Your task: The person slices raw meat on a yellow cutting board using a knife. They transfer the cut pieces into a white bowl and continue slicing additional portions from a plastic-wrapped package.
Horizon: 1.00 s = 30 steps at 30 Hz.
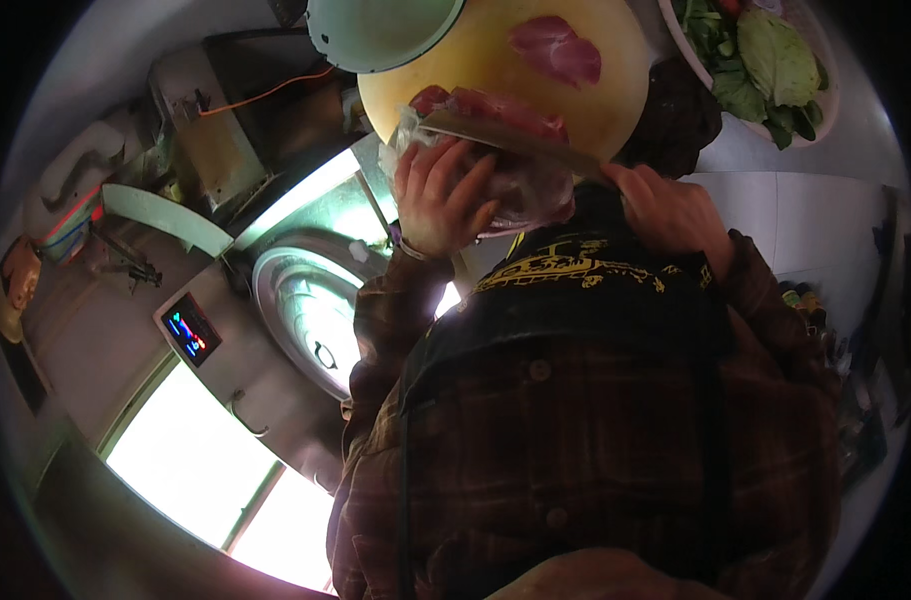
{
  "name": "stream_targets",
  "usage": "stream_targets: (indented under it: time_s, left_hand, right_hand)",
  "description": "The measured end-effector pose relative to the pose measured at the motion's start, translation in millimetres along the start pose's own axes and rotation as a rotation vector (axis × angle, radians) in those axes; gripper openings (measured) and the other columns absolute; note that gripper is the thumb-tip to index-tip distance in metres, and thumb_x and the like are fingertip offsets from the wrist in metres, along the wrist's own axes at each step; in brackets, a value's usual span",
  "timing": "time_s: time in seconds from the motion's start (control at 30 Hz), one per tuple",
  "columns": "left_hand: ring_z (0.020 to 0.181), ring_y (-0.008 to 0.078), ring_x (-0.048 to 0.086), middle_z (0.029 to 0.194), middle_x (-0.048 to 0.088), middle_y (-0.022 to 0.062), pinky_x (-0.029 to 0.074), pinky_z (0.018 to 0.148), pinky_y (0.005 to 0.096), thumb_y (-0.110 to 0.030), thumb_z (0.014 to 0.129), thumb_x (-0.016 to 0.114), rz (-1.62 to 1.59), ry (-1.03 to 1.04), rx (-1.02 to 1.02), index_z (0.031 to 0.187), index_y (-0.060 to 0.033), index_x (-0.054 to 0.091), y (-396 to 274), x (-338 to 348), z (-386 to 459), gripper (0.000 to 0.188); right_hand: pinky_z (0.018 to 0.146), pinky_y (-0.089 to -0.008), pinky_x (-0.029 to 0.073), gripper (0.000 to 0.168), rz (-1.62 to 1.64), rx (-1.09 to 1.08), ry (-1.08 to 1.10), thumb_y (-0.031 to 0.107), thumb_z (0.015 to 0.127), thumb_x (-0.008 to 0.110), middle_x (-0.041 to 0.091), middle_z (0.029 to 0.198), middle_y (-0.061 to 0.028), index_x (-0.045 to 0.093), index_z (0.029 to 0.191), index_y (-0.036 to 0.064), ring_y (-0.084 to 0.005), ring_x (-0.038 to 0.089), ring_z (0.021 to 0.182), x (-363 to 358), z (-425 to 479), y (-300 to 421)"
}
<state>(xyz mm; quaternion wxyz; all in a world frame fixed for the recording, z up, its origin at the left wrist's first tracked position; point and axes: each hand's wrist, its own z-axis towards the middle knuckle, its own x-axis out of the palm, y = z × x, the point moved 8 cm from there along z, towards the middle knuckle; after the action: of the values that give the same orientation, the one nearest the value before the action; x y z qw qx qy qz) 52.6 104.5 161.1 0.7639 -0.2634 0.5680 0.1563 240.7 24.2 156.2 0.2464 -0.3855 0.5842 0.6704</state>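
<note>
My right hand grips the handle of a wide-bladed kitchen knife, its blade lying across a large piece of raw meat. Clear plastic wrap covers the near side of that meat. My left hand presses on the wrapped part with fingers spread, just below the blade's far end. The meat rests at the near edge of a round yellowish cutting board. Farther back on the board lies a separate cut piece of meat. Whether the blade is cutting in cannot be told.
A pale green enamel basin overlaps the board's far left edge. At the upper right stands a bowl of leafy greens, with a dark bag-like thing beside the board. A round metal basin is left of my body.
</note>
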Motion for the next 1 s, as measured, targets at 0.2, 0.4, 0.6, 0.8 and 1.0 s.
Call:
stream_targets:
  time_s: [0.2,0.4,0.6,0.8,1.0]
  left_hand:
    - [0.113,0.0256,0.046,0.119,0.050,0.0067,0.029,0.100,0.0499,-0.035,0.064,0.068,0.001,-0.020,0.002,0.110,-0.0186,0.062,2.6,4.3,-3.8,0.049]
    - [0.112,0.0264,0.046,0.119,0.050,0.0069,0.029,0.100,0.0509,-0.034,0.063,0.068,-0.026,-0.040,0.006,0.110,-0.0184,0.061,3.8,4.0,-4.0,0.050]
    - [0.112,0.0263,0.047,0.120,0.050,0.0064,0.028,0.100,0.0510,-0.034,0.066,0.067,-0.053,-0.033,0.005,0.110,-0.0178,0.061,3.5,1.7,-0.2,0.047]
    - [0.114,0.0264,0.046,0.121,0.049,0.0073,0.029,0.099,0.0495,-0.031,0.067,0.068,-0.106,-0.024,-0.004,0.113,-0.0173,0.059,4.4,-3.2,2.4,0.049]
    - [0.121,0.0346,0.038,0.129,0.043,0.0121,0.031,0.100,0.0475,-0.030,0.068,0.070,-0.151,-0.179,-0.219,0.118,-0.0177,0.056,46.2,-15.0,-6.4,0.054]
  right_hand:
    - [0.042,-0.0304,0.044,0.032,-0.053,-0.027,0.006,0.001,0.076,0.053,0.049,0.072,-0.0056,0.052,0.109,0.003,-0.0176,0.055,0.054,-1.9,0.1,12.2]
    - [0.040,-0.0292,0.043,0.034,-0.174,0.000,-0.005,0.002,0.076,0.053,0.049,0.071,-0.0042,0.052,0.110,0.003,-0.0157,0.054,0.049,3.8,0.5,21.2]
    - [0.040,-0.0304,0.042,0.028,-0.244,0.006,-0.002,0.003,0.076,0.053,0.050,0.070,-0.0051,0.052,0.104,0.004,-0.0181,0.053,0.046,4.1,5.5,32.3]
    - [0.038,-0.0329,0.041,0.017,-0.326,0.029,0.069,0.005,0.075,0.052,0.051,0.063,-0.0059,0.046,0.091,0.006,-0.0215,0.053,0.044,4.9,10.2,42.5]
    - [0.040,-0.0376,0.041,0.018,-0.358,0.079,0.190,0.002,0.073,0.053,0.051,0.059,-0.0095,0.041,0.087,0.004,-0.0287,0.053,0.047,-4.5,23.4,52.0]
